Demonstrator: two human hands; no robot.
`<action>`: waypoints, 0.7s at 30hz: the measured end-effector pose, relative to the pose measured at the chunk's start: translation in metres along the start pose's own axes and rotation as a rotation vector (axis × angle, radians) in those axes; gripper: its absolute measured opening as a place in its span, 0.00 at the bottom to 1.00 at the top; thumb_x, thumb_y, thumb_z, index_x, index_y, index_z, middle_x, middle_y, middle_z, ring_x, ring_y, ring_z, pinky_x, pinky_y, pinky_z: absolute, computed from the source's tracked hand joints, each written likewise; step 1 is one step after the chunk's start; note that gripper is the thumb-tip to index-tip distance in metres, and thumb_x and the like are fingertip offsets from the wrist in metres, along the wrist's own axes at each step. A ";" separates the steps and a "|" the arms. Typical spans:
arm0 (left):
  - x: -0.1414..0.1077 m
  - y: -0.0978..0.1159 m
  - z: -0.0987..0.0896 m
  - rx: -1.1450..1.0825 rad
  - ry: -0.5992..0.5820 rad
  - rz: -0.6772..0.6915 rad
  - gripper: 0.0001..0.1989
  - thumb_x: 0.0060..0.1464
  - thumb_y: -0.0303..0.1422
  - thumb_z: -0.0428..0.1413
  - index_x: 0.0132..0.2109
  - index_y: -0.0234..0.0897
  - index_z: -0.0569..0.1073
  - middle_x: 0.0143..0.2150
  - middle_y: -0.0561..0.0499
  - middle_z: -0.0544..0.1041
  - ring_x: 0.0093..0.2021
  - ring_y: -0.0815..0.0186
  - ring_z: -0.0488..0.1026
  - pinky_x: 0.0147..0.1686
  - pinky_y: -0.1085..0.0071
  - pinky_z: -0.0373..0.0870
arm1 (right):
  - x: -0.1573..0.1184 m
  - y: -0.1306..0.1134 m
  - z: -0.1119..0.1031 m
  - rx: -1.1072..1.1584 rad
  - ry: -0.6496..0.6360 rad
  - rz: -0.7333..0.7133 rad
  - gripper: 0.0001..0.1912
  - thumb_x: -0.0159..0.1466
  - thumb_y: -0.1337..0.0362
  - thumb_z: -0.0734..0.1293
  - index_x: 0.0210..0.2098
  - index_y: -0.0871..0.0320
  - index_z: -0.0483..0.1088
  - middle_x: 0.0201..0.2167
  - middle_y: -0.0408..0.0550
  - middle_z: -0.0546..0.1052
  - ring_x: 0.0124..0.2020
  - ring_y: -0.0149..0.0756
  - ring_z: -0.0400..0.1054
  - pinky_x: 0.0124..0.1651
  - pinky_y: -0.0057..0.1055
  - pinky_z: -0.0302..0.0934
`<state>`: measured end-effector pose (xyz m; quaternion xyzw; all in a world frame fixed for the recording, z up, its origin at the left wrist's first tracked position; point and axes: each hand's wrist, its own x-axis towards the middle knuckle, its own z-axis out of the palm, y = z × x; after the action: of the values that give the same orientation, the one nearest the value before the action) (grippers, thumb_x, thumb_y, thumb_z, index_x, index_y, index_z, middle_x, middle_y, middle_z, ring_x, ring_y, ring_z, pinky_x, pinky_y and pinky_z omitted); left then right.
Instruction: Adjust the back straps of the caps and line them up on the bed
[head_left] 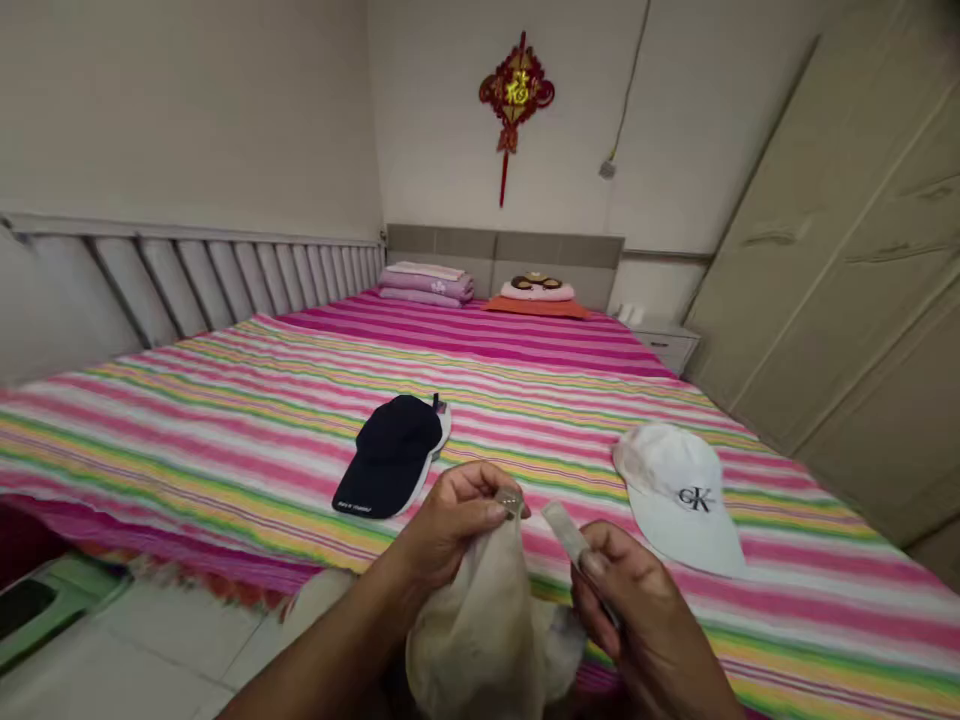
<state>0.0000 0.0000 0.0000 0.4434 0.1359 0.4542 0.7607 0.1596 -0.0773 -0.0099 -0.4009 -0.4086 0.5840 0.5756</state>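
Low in the middle of the view, a beige cap (484, 625) hangs between my hands. My left hand (457, 525) pinches its small metal buckle (510, 500) between thumb and fingers. The loose end of the cap's strap (562, 528) sticks up from my right hand (626, 595), whose thumb and fingers are closed on it. Strap end and buckle are apart. Beyond my left hand lies a navy cap (397, 445) with a white edge. To the right of my right hand rests a white cap (679, 485) with black "CK" letters.
A striped bedspread (300, 440) covers the bed. Folded bedding (427, 285) and a pink pillow (536, 292) lie by the headboard (442, 242). White rails (225, 275) run along the left, a wardrobe (840, 260) stands right, and a green object (64, 600) sits on the floor.
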 end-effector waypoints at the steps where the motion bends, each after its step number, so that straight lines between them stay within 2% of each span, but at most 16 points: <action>1: 0.000 -0.001 0.001 -0.007 0.000 -0.011 0.13 0.33 0.29 0.63 0.30 0.29 0.72 0.25 0.49 0.73 0.24 0.73 0.68 0.24 0.78 0.61 | 0.000 -0.001 0.001 0.003 0.000 0.011 0.14 0.54 0.55 0.66 0.24 0.58 0.60 0.07 0.31 0.56 0.11 0.20 0.39 0.17 0.24 0.32; 4: -0.001 -0.003 0.003 -0.019 -0.002 -0.038 0.13 0.33 0.29 0.64 0.31 0.30 0.72 0.25 0.50 0.73 0.23 0.73 0.68 0.24 0.78 0.62 | 0.000 -0.003 0.005 0.038 -0.007 0.035 0.14 0.53 0.56 0.67 0.22 0.58 0.60 0.07 0.31 0.54 0.11 0.20 0.39 0.17 0.24 0.32; 9: -0.007 -0.006 -0.001 -0.006 -0.007 -0.054 0.15 0.33 0.30 0.64 0.32 0.31 0.72 0.27 0.50 0.74 0.25 0.71 0.69 0.26 0.75 0.64 | -0.002 -0.007 0.012 0.138 -0.033 0.044 0.14 0.51 0.59 0.68 0.20 0.58 0.59 0.07 0.33 0.58 0.11 0.20 0.43 0.17 0.24 0.35; 21: -0.009 -0.007 -0.001 0.129 -0.039 0.020 0.14 0.30 0.29 0.66 0.31 0.34 0.76 0.30 0.50 0.75 0.30 0.68 0.71 0.31 0.73 0.65 | -0.003 -0.004 0.011 0.099 -0.056 0.047 0.14 0.52 0.59 0.68 0.20 0.59 0.59 0.07 0.33 0.59 0.10 0.19 0.44 0.16 0.22 0.36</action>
<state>-0.0018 -0.0086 -0.0074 0.5014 0.1454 0.4435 0.7285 0.1504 -0.0804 -0.0022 -0.3648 -0.3856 0.6277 0.5694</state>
